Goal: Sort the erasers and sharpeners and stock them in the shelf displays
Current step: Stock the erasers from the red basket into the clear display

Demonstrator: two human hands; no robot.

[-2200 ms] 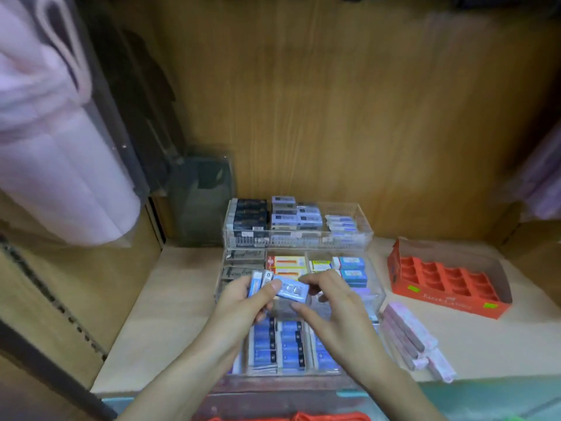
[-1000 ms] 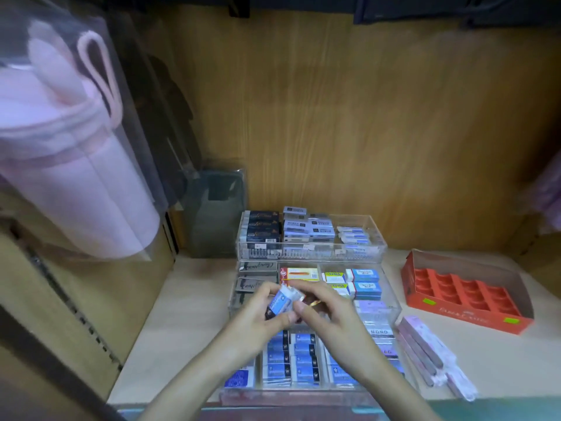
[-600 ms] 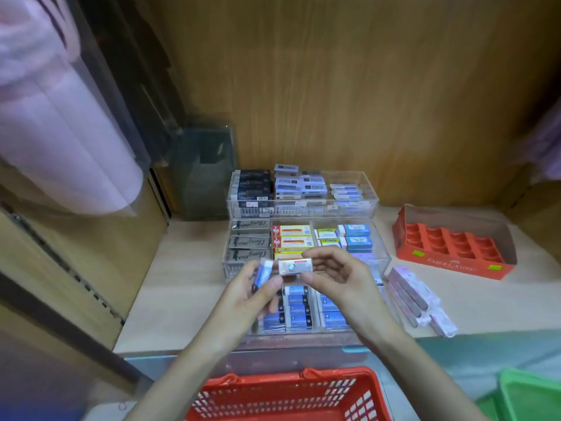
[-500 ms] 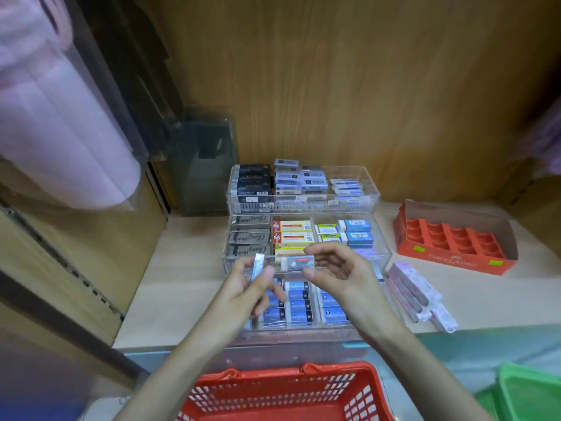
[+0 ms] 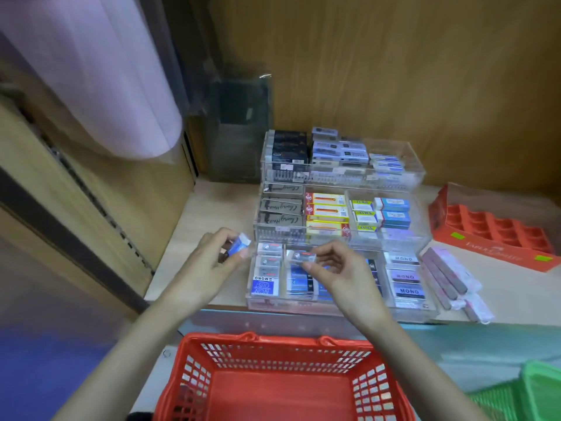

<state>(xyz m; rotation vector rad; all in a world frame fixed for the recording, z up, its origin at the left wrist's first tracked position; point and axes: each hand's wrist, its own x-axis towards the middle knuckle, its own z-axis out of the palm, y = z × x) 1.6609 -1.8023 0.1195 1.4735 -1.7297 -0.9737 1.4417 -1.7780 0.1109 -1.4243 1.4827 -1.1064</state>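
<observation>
Your left hand [image 5: 209, 262] is curled around a small blue-and-white sleeved eraser [image 5: 239, 244], pinched between thumb and fingertips and held off to the left of the clear acrylic stepped display [image 5: 343, 308], over the pale wooden shelf [image 5: 212, 208]. That looks like a way to park it clear while the other piece is dealt with. Your right hand [image 5: 340, 268] pinches a small grey wrapped eraser with a red mark [image 5: 301, 256] between thumb and forefinger, label up and level, just above the front row of the display. You seem to hold it flat so the label can be read and matched. The nearest match appears to be the stack of similar grey erasers [image 5: 268, 260] in the front row's leftmost compartment, just left of where the piece hovers. The blue-sleeved erasers [image 5: 299, 282] lie in the compartment beneath your right hand, so the left hand's piece probably belongs there. The red plastic mesh basket [image 5: 273, 340] sits below the shelf edge, and what shows of its floor holds no stock.
</observation>
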